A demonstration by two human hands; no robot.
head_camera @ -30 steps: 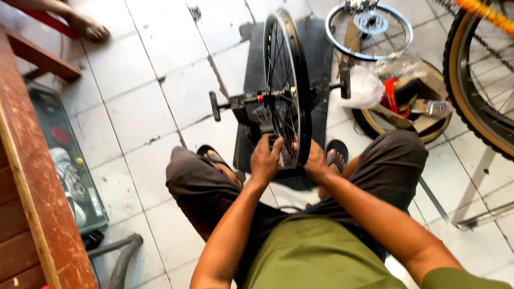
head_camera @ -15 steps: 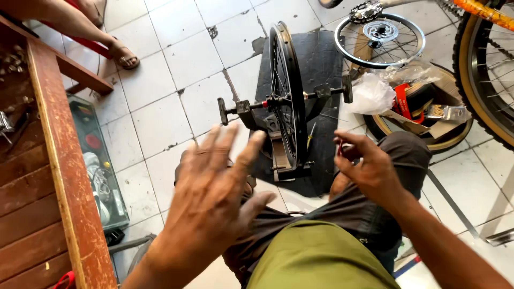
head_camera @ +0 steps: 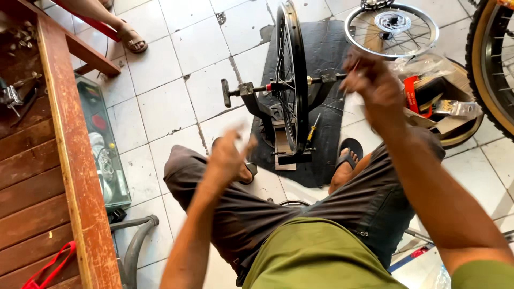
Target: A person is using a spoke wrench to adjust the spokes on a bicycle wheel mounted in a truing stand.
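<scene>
Head view: black bicycle wheel (head_camera: 292, 80) stands upright in its truing stand (head_camera: 278, 144). Both hands are blurred; left hand (head_camera: 227, 155) looks empty, right hand (head_camera: 375, 85) pinches something thin, perhaps a spoke. It could snag the wheel's spokes.

A white tiled floor (head_camera: 166, 107) carries everything. A black mat (head_camera: 326, 64) lies on it toward the far edge, and a truing stand (head_camera: 278, 128) with a wheel (head_camera: 292, 75) upright in it stands on the mat, a small screwdriver (head_camera: 313, 128) beside its base. A loose rim (head_camera: 391, 29) lies flat past the mat's far right corner. A glass case (head_camera: 104, 155) lies along the left, against a wooden bench (head_camera: 64, 160), with a grey tube (head_camera: 134, 246) at its near end.
</scene>
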